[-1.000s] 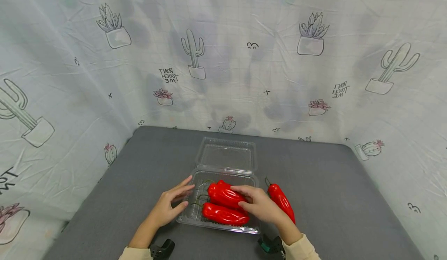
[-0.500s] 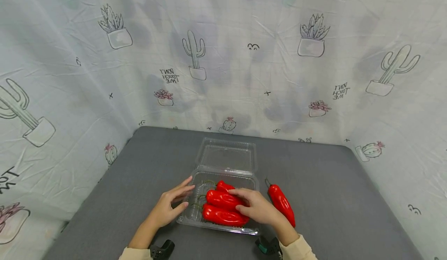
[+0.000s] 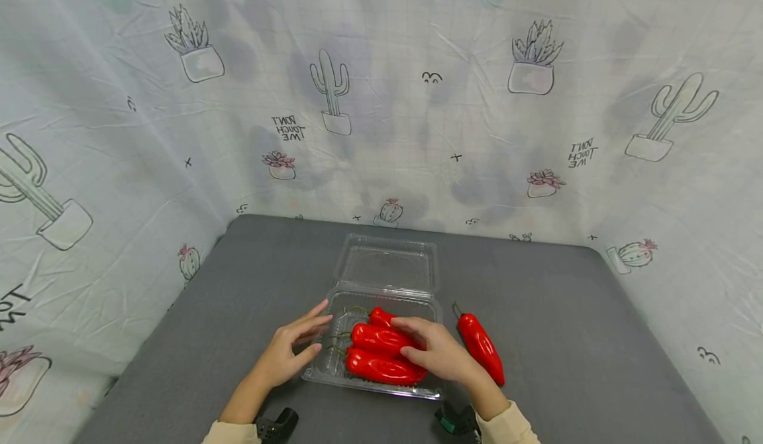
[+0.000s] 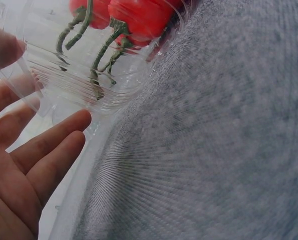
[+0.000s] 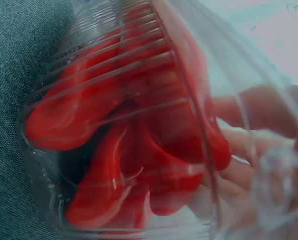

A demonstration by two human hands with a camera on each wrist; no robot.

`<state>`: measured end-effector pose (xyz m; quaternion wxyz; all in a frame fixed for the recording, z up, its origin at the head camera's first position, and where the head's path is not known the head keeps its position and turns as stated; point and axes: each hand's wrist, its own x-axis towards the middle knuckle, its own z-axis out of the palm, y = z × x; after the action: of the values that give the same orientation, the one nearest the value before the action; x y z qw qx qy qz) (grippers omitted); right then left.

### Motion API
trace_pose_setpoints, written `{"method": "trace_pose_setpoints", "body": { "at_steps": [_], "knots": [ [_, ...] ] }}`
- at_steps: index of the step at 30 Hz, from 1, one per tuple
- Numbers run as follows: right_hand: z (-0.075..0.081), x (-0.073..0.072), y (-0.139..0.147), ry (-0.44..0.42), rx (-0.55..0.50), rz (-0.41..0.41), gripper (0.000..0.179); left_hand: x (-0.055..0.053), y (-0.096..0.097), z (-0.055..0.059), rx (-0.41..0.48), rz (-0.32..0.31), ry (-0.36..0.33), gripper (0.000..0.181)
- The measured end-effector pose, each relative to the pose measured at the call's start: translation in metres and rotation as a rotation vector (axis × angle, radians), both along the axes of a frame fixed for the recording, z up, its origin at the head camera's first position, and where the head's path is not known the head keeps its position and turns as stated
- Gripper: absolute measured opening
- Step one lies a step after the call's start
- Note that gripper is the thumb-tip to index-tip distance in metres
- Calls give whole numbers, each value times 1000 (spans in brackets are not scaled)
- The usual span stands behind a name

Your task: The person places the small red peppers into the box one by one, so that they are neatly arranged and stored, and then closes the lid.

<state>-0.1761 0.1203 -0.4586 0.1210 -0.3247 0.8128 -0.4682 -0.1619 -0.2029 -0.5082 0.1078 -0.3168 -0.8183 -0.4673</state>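
Observation:
Several glossy red peppers lie side by side in a clear plastic clamshell box (image 3: 334,381), their green stems toward the left. My right hand (image 3: 444,350) reaches in from the right and grips the blunt end of the middle pepper (image 3: 377,340), thumb on the near side and fingers over the far side. The front pepper (image 3: 381,368) lies along the near wall; the back pepper (image 3: 379,316) is partly hidden. My left hand (image 3: 290,351) rests at the box's left side, fingers loosely spread. The left wrist view shows its fingertips (image 4: 81,120) right by the ribbed wall, near the stems (image 4: 96,65).
The box's hinged lid (image 3: 387,266) lies folded back behind it. Another red pepper (image 3: 479,349) is on the grey table (image 3: 554,351), just right of the box beside my right forearm. A cactus-print curtain (image 3: 381,99) surrounds the table at the back and sides.
My right hand has shifted slightly left and toward me, bringing the middle pepper down against the front one and uncovering the back pepper. My left hand has stayed in place.

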Motion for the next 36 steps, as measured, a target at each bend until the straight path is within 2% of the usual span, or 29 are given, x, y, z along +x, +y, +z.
{"method": "trace_pose_setpoints", "body": {
  "at_steps": [7, 12, 19, 20, 24, 29, 36],
  "knots": [
    [0, 1, 1, -15, -90, -22, 46, 0, -1, 0, 22, -24, -1, 49],
    [2, 2, 6, 6, -151, -83, 48, 0, -2, -1, 16, -15, -1, 49],
    [2, 1, 24, 95, -204, -162, 48, 13, 8, 32, 13, -13, 10, 44],
    [1, 0, 27, 109, -206, -169, 48, 13, 8, 33, 14, -16, 1, 43],
    [-1, -1, 40, 125, -203, -209, 49, 14, 8, 34, 13, -17, 3, 43],
    [-5, 2, 56, 104, -199, -285, 48, 14, 9, 33, 9, -13, 24, 43],
    [-13, 7, 75, 120, -252, -355, 46, 12, 8, 31, 17, -17, 28, 44]
  ]
}}
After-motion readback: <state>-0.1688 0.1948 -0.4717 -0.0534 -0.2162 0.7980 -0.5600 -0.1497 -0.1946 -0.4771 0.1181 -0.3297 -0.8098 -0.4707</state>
